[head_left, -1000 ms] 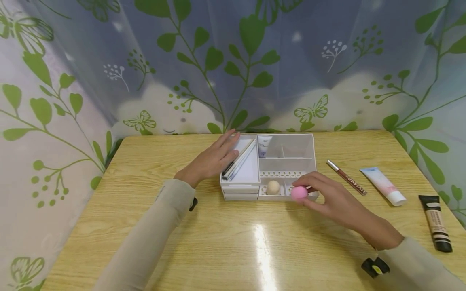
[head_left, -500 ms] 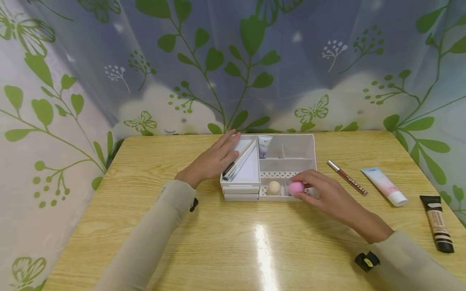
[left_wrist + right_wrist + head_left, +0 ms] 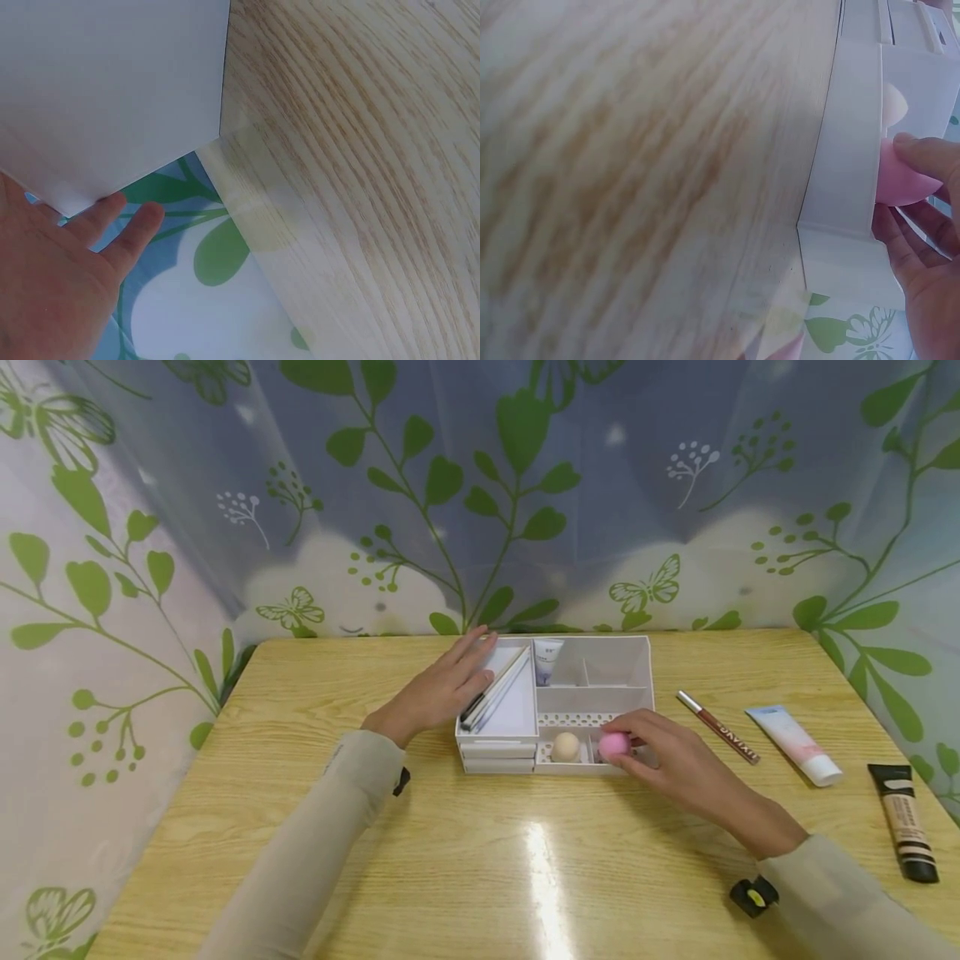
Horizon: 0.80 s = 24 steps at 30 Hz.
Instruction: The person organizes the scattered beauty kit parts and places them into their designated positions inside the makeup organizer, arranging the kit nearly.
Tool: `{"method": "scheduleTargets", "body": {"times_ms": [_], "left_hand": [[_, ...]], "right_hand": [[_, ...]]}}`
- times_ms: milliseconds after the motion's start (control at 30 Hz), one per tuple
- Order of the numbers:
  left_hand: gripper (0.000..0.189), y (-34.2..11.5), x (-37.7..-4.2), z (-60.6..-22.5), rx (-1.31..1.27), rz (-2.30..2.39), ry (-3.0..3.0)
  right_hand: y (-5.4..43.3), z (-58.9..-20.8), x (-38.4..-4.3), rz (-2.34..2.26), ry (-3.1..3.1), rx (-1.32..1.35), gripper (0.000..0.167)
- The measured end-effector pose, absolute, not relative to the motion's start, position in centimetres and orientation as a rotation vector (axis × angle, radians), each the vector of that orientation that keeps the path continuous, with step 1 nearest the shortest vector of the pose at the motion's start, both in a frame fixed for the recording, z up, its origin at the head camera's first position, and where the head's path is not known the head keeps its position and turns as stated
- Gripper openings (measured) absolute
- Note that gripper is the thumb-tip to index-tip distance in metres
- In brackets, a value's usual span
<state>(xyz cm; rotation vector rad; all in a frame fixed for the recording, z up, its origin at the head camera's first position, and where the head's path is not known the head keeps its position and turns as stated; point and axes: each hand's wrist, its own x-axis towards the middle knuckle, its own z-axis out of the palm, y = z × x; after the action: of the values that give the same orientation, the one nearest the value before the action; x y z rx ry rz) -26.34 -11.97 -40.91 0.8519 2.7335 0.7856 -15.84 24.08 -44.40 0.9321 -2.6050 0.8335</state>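
A white desktop organizer stands near the back of the table. My right hand pinches a pink makeup sponge at the front right compartment. In the right wrist view the thumb lies on top of the pink sponge, which sits partly behind the organizer's front wall. A beige makeup sponge rests in the compartment to its left. My left hand rests with extended fingers along the organizer's left side, next to several thin makeup brushes lying on its top tray.
A small white tube stands in the back left compartment. On the table to the right lie a brown lip gloss tube, a white and pink cream tube and a black and beige foundation tube. A patterned curtain hangs behind.
My right hand has moved slightly up and away from the table's front, bringing the pink sponge from the organizer's front edge into the right compartment. My left hand stays in place.
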Motion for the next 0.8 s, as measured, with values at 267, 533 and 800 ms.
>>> {"method": "scheduleTargets", "body": {"times_ms": [267,533,800], "left_hand": [[0.068,-11.98,-26.33,-40.92,0.849,0.781,2.738],[0.066,-11.89,-26.22,-40.84,0.847,0.789,2.737],[0.065,-11.87,-26.29,-40.89,0.846,0.797,2.727]], "right_hand": [[23.79,-44.82,-16.31,0.635,-2.512,1.026,0.042],[23.75,-44.83,-16.27,0.652,-2.521,1.034,0.043],[23.68,-45.14,-16.32,0.608,-2.458,1.050,0.047]]}}
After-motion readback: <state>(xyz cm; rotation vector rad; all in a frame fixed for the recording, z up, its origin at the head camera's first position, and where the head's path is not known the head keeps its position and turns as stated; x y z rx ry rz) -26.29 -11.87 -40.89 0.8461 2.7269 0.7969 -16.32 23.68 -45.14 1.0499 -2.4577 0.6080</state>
